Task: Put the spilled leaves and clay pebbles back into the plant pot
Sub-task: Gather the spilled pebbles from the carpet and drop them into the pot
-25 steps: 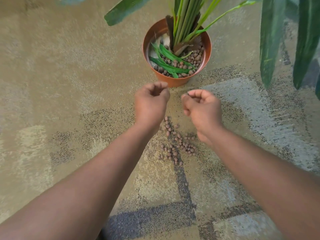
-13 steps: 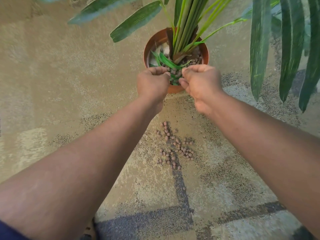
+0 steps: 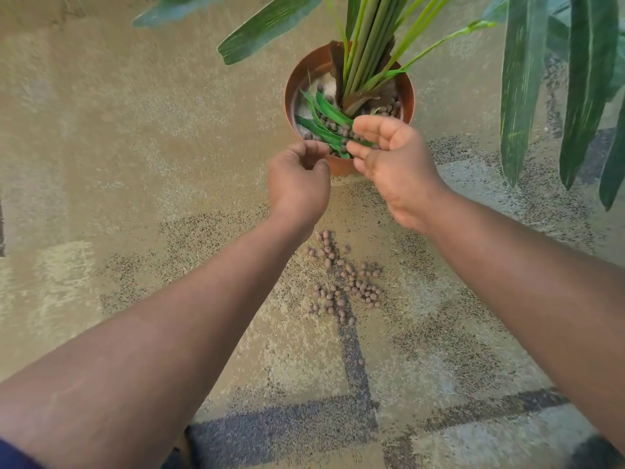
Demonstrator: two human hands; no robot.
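Note:
A terracotta plant pot (image 3: 293, 83) stands on the carpet. It holds green stalks, loose green leaves (image 3: 323, 127) and brown clay pebbles (image 3: 391, 109). My right hand (image 3: 389, 157) hovers over the pot's front rim, with its palm turned up and its fingers spread. A few pebbles lie just off its fingertips. My left hand (image 3: 298, 184) is beside the pot's front-left rim. Its fingers and thumb curl together as around a small handful, and what is inside is hidden. Several spilled clay pebbles (image 3: 345, 282) lie scattered on the carpet between my forearms.
The floor is a beige carpet (image 3: 135, 164) with dark speckled bands. Long green leaves of the plant (image 3: 521, 82) hang down at the upper right, and another leaf (image 3: 267, 27) reaches out at the upper left of the pot.
Both hands rose from the spilled pile to the pot with curled fingers. My right hand has now opened over the pot, and my left hand has drawn back slightly to the rim.

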